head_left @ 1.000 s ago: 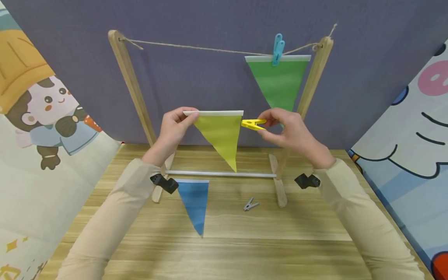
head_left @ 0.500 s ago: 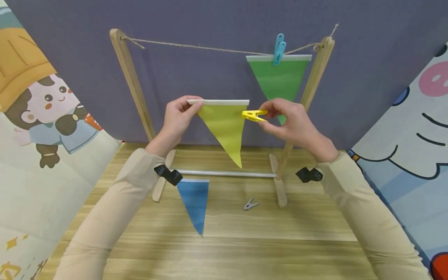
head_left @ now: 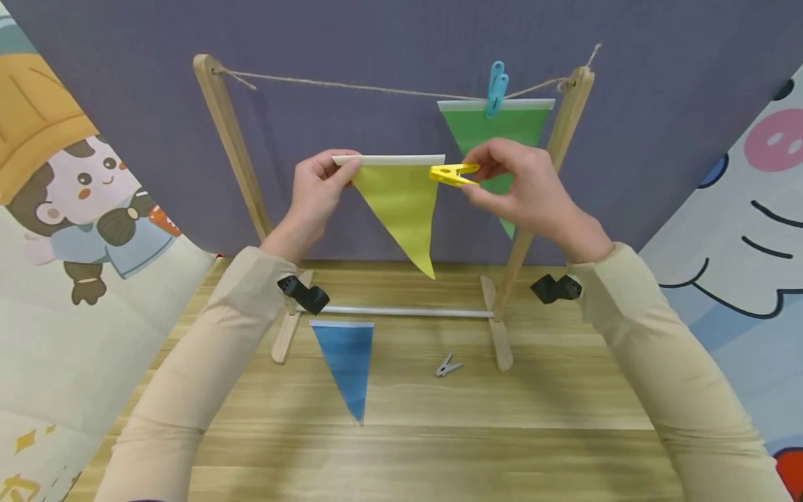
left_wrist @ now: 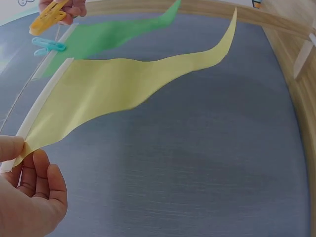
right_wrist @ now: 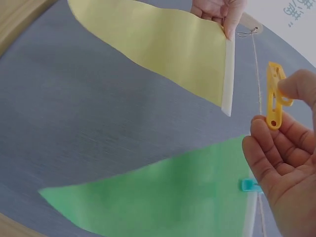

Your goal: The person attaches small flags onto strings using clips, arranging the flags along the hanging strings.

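Below the string [head_left: 351, 86] and apart from it, the left hand [head_left: 311, 195] pinches the yellow flag [head_left: 401, 199] at a top corner. The right hand [head_left: 523, 185], also below the string, grips the yellow clip [head_left: 447, 174]. A blue clip [head_left: 496, 92] holds the green flag [head_left: 495, 128] on the string.

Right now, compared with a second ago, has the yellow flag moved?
Yes, upward: in the head view the yellow flag has risen closer to the string, and its tip now shows well above the white rod.
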Tool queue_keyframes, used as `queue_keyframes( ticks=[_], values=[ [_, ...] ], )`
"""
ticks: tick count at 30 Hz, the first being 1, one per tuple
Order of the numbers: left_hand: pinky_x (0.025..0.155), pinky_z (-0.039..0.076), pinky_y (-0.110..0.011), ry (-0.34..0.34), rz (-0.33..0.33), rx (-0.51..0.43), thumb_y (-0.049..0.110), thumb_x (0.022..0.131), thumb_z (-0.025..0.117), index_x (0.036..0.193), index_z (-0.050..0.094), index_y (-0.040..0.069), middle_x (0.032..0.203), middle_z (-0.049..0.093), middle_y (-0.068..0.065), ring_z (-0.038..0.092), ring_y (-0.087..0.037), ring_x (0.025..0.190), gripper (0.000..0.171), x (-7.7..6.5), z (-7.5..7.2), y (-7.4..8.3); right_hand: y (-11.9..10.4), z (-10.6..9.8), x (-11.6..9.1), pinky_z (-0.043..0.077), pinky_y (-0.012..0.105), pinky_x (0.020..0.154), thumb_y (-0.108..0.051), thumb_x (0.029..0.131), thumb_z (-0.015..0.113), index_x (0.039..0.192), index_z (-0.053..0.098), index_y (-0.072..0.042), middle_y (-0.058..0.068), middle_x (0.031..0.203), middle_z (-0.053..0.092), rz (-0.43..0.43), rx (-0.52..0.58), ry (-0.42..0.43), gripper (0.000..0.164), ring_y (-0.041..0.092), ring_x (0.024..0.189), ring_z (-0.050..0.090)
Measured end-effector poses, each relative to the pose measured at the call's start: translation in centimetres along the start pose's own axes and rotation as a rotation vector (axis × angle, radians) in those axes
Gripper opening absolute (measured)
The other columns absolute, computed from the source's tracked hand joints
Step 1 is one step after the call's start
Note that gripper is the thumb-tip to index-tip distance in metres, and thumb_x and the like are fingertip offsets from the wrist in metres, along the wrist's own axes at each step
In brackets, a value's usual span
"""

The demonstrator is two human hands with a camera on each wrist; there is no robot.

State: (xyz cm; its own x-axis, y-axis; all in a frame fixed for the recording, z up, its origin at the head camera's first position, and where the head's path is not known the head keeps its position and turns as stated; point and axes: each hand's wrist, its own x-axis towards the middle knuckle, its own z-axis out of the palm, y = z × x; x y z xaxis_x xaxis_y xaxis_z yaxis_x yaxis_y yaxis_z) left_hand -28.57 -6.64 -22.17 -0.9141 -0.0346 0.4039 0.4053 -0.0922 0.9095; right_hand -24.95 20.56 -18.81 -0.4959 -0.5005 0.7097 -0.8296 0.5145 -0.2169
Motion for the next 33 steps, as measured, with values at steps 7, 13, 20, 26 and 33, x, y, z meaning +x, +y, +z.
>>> queue_keyframes(
  ticks=[7, 13, 20, 26, 33],
  values=[
    [0.066, 0.045, -0.02, 0.024, 0.013, -0.025, 0.004, 0.087, 0.065, 0.095, 0.067, -0.003, 0.074, 0.063, 0.003, 0.054, -0.008, 0.068, 0.012, 1.1, 0.6, 1.7, -0.6, -1.2, 1.9, 0.047, 0.014, 0.073, 0.001, 0.077, 0.071, 0.097, 0.062, 0.009, 0.015, 0.089, 0.064, -0.051, -0.053, 0.013, 0.023, 0.011, 0.076, 0.057],
    [0.068, 0.044, -0.023, 0.044, 0.012, -0.064, 0.004, 0.087, 0.065, 0.095, 0.067, -0.002, 0.075, 0.063, 0.001, 0.054, -0.009, 0.069, 0.01, 2.2, 1.0, 2.2, -1.1, -1.9, 3.4, 0.045, 0.012, 0.074, 0.0, 0.078, 0.071, 0.1, 0.064, 0.007, 0.015, 0.09, 0.063, -0.048, -0.082, 0.003, 0.025, 0.011, 0.078, 0.056],
    [0.067, 0.043, -0.025, 0.074, 0.028, -0.098, 0.002, 0.086, 0.066, 0.087, 0.068, 0.003, 0.074, 0.063, 0.001, 0.054, -0.009, 0.067, 0.003, 3.1, 0.9, 2.7, -1.8, -2.8, 5.3, 0.044, 0.011, 0.074, -0.005, 0.082, 0.069, 0.105, 0.066, 0.003, 0.011, 0.093, 0.063, 0.006, -0.136, -0.012, 0.025, 0.006, 0.08, 0.052],
    [0.068, 0.043, -0.027, 0.1, 0.025, -0.112, 0.002, 0.086, 0.066, 0.086, 0.067, 0.005, 0.075, 0.063, 0.0, 0.054, -0.01, 0.068, 0.003, 3.6, 0.7, 3.4, -2.1, -3.1, 7.0, 0.044, 0.014, 0.077, -0.009, 0.087, 0.065, 0.112, 0.064, 0.002, 0.013, 0.096, 0.057, 0.012, -0.164, -0.034, 0.027, 0.008, 0.083, 0.047],
    [0.069, 0.043, -0.026, 0.126, -0.006, -0.112, 0.004, 0.086, 0.067, 0.089, 0.067, 0.003, 0.081, 0.065, -0.003, 0.055, -0.011, 0.071, 0.003, 3.9, 0.4, 3.8, -2.2, -3.0, 8.7, 0.041, 0.016, 0.078, -0.013, 0.095, 0.054, 0.122, 0.059, 0.002, 0.017, 0.101, 0.052, 0.051, -0.198, -0.071, 0.031, 0.012, 0.086, 0.043]
  ],
)
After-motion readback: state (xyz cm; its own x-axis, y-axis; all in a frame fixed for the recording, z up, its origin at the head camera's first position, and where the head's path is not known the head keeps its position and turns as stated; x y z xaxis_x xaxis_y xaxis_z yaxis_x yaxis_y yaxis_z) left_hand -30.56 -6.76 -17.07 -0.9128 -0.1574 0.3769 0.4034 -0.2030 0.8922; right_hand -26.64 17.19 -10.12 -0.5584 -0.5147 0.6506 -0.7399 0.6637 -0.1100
